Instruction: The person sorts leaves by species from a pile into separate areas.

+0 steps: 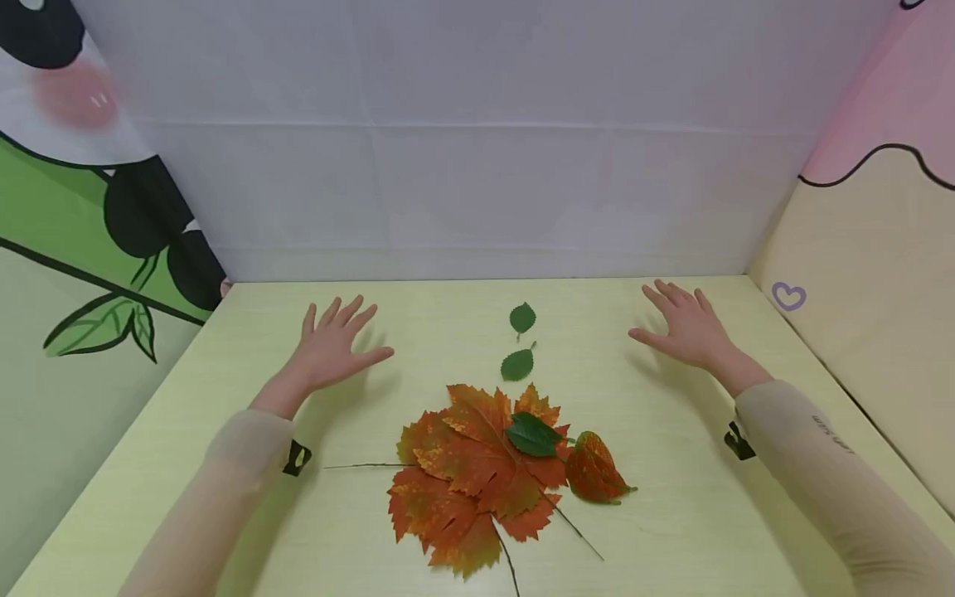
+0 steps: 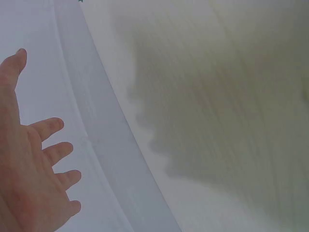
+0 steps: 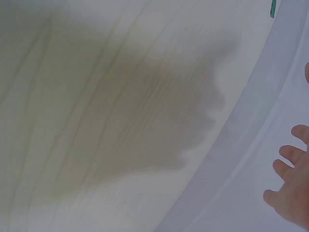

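Note:
In the head view my left hand is held over the left part of the table, its fingers spread and nothing in them. Over the right part, my right hand is likewise spread and holds nothing. Between and below them lies a pile of large orange-red maple-like leaves with thin dark stems. A dark green leaf rests on top, and a smaller red-green leaf touches the pile's right side. Two small green leaves lie behind the pile, one nearer it. Both wrist views show spread fingers and shadows on the tabletop.
The pale wooden table ends at a grey-white cloth wall at the back. Printed panels stand on both sides, with a cartoon plant on the left and a purple heart on the right.

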### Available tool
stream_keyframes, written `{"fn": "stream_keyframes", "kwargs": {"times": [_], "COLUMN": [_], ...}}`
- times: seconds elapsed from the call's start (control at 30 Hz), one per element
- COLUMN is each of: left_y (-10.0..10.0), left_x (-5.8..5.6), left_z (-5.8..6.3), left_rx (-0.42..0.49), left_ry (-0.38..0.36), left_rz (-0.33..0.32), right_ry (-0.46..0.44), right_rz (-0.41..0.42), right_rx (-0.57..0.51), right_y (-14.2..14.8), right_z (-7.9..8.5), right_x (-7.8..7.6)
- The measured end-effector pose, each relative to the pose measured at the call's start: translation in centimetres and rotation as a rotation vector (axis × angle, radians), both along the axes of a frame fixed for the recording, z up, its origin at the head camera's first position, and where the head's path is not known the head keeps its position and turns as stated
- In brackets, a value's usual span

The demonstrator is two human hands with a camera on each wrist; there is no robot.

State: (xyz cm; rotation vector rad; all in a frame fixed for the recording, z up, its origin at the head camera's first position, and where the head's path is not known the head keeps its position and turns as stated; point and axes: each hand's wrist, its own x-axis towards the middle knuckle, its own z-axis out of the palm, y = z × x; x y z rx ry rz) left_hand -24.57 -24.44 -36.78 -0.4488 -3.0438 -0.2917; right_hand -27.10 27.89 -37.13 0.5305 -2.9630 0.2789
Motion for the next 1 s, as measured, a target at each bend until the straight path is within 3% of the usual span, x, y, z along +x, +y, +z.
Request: {"fn": "stream_keyframes", "kwargs": {"times": [0.13, 0.5, 0.73, 1.0], "left_y": [0.5, 2.7, 4.4, 6.3], "left_x": [0.3, 1.8, 2.9, 4.1], "left_z": [-0.2, -0.4, -0.2, -0.3], "left_rx": [0.027, 0.212, 0.398, 0.551], "left_ry": [0.011, -0.076, -0.193, -0.375], "left_rz": [-0.019, -0.023, -0.026, -0.019], "right_ry": [-0.005, -0.042, -0.067, -0.186], "right_rz": [0.022, 0.086, 0.129, 0.195], "right_rx": [-0.012, -0.079, -0.101, -0.107], "right_y": [-1.1, -5.1, -7.9, -11.0], "right_z": [-0.1, -0.1, -0.4, -0.9], "right_x": [-0.2, -1.0, -1.7, -2.2]}}
